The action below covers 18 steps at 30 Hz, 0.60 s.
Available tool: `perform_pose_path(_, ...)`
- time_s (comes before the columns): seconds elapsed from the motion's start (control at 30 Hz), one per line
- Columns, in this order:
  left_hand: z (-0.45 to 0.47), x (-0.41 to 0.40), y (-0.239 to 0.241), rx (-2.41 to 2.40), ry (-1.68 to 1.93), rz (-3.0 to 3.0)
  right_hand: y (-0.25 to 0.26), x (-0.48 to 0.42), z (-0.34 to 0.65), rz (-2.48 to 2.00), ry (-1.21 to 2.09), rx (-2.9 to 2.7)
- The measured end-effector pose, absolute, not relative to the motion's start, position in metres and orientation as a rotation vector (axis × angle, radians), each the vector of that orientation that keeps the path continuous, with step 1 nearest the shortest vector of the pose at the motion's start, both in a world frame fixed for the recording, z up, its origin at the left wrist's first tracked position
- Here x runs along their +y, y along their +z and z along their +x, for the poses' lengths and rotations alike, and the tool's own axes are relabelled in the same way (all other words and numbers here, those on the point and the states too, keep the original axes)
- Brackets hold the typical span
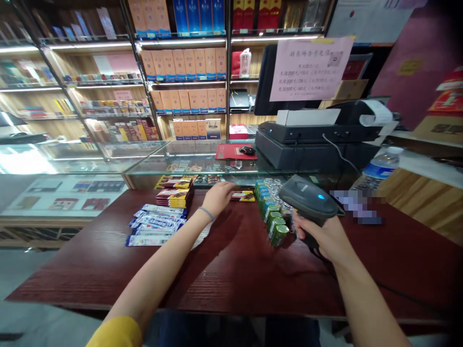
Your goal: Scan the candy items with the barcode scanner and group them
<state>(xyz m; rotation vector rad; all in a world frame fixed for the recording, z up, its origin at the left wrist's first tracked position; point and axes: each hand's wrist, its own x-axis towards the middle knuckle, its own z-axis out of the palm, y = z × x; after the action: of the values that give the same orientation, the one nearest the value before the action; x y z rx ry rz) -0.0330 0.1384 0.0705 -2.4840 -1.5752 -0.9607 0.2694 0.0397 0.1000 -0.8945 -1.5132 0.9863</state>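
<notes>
My right hand is wrapped round the handle of a dark grey barcode scanner with a blue light on top, held just right of a row of small green-topped containers on the dark red counter. My left hand reaches forward over the counter, its fingers curled at a flat red and yellow packet near the glass case; the grip itself is hidden. A stack of red and yellow packets and a pile of blue and white packets lie left of that hand.
A glass display case runs behind the counter. A black till with monitor and receipt printer stands at the back right, a water bottle beside it. Shelves of boxed goods fill the back wall. A red mouse pad lies on the glass.
</notes>
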Motion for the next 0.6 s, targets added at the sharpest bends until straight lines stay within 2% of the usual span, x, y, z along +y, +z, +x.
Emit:
perform_pose_path(0.17,-0.135,0.102,0.098,-1.636,-0.883,-2.234,0.108,0.035,0.255,-0.931,0.895,-1.633)
perform_pose_path(0.3,-0.201,0.086,0.088,-1.703,-0.756,-2.198,0.114,0.032,0.234,-0.933,0.910,-1.661)
perform_pose_path(0.6,-0.228,0.081,0.056,-1.742,-0.452,-2.315,0.102,0.033,0.206,-0.917,0.958,-1.660)
